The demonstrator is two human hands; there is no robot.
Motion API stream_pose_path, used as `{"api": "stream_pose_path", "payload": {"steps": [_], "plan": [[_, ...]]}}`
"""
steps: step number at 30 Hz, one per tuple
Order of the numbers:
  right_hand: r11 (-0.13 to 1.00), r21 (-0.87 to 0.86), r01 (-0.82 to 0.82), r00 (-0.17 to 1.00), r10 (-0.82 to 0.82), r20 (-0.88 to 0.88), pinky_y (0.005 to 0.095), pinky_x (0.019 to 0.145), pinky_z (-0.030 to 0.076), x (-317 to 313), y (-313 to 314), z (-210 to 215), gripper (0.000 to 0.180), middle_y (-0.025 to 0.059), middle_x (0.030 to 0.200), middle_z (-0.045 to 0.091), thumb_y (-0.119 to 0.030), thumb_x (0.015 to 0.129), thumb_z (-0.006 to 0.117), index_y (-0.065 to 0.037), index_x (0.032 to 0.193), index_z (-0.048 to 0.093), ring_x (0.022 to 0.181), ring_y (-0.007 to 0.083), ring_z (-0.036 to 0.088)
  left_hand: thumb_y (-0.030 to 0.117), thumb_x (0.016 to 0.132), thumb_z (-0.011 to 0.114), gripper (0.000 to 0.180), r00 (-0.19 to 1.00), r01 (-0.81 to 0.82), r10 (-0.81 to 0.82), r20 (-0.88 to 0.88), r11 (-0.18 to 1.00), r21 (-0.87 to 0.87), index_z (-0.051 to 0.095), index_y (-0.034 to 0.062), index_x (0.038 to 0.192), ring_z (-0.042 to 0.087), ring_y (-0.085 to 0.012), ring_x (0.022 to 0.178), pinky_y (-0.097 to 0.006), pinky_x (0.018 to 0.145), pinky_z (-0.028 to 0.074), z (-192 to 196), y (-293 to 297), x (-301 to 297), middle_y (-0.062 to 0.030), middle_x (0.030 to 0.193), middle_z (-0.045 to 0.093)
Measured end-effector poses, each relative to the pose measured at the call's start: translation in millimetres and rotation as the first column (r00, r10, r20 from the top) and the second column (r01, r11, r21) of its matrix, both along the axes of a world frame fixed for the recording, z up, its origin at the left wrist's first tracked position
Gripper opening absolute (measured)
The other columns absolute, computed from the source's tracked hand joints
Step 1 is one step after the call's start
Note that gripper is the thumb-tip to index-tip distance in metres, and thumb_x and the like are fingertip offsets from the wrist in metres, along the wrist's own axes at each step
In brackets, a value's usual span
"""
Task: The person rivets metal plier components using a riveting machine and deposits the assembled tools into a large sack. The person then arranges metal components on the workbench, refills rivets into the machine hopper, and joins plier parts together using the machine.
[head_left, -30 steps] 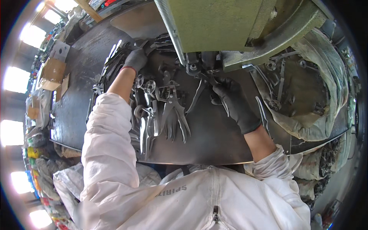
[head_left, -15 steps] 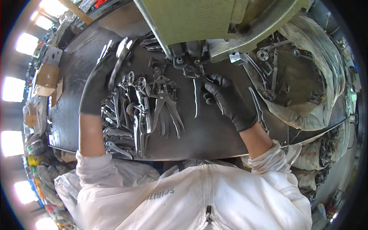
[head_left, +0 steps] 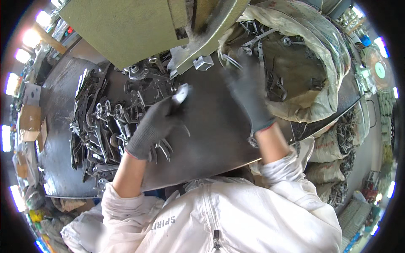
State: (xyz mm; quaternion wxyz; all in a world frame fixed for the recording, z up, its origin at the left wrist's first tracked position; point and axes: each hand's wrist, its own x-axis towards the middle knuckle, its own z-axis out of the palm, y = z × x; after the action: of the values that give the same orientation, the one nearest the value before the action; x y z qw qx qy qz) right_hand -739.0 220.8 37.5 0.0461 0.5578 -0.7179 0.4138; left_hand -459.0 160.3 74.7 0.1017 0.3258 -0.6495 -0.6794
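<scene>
Holding, left hand (head_left: 152, 126): gloved, fingers wrapped round one metal part (head_left: 181, 93); most of the part is hidden in the grip.
Right hand (head_left: 249, 92): gloved, blurred, over the near-left edge of the sack (head_left: 337, 46) – how far its fingers are open, and whether they have hold of anything, cannot be told.
Part, place: above the middle of the worktop (head_left: 206, 126), between the parts heap (head_left: 118, 113) and the sack, just clear of the green machine (head_left: 122, 33).
Part, handling: a firm grip near its middle would seem best, bright end free; carry it level above the heap, fingers well clear of the machine's underside and of the pale metal block (head_left: 203, 63).
Right hand, handling: reaching flat over the sack's edge should avoid snagging the levers (head_left: 262, 36) inside.
Part, direction: visible end points away from the person, leaning right.
Part, long axis: seems to slant along the left hand, wrist side to fingertips – the far end is covered.
Thin strip (head_left: 187, 130): shows just right of the left hand; whether it belongs to the part cannot be told.
</scene>
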Motion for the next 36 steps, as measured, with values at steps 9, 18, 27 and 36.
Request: {"api": "stream_pose_path", "payload": {"steps": [9,18,27,36], "plan": [[0.974,0.044,0.223,0.974,-0.224,0.015,0.0515,0.088,0.054,-131,1,-20,0.028,0.024,0.103,0.073,-0.014,0.098,0.058,-0.005,0.124,0.067,0.096,0.0401,0.072,0.029,0.106,0.063,0.039,0.938,-0.168,0.269,0.219,0.905,-0.392,0.064,-0.0049,0.124,0.056,-0.0136,0.088,-0.03,0.081,0.05,-24,-3,30,-0.0024,0.101,0.066],[0.89,0.105,-0.443,0.384,0.082,0.92,0.0253,0.065,0.053,63,2,34,0.028,0.0009,0.095,0.07,-0.022,0.104,0.068,-0.004,0.126,0.068,0.076,0.0088,0.066,0.037,0.113,0.053,0.044,0.942,-0.333,0.332,-0.045,0.942,-0.039,0.063,-0.0011,0.134,0.066,-0.0088,0.093,-0.027,0.079,0.052,-14,-7,25,-0.0031,0.104,0.072],[0.845,0.064,-0.531,0.338,0.142,0.931,0.0265,0.073,0.056,97,-14,21,0.032,0.0041,0.108,0.074,-0.005,0.101,0.067,-0.001,0.132,0.067,0.086,0.0082,0.066,0.026,0.113,0.057,0.051,0.96,-0.28,0.28,-0.002,0.959,-0.042,0.049,-0.0072,0.15,0.066,-0.0137,0.119,-0.028,0.103,0.051,-16,-30,36,-0.0114,0.132,0.071],[0.84,0.044,-0.541,0.333,0.166,0.928,0.0284,0.08,0.059,96,-25,8,0.037,0.0071,0.118,0.072,-0.006,0.101,0.068,0.003,0.137,0.063,0.094,0.0098,0.067,0.011,0.11,0.05,0.031,0.988,-0.155,0.155,0.003,0.984,-0.083,0.058,-0.0083,0.133,0.073,-0.0159,0.099,-0.03,0.087,0.061,-40,-51,29,-0.0135,0.116,0.073]]}}
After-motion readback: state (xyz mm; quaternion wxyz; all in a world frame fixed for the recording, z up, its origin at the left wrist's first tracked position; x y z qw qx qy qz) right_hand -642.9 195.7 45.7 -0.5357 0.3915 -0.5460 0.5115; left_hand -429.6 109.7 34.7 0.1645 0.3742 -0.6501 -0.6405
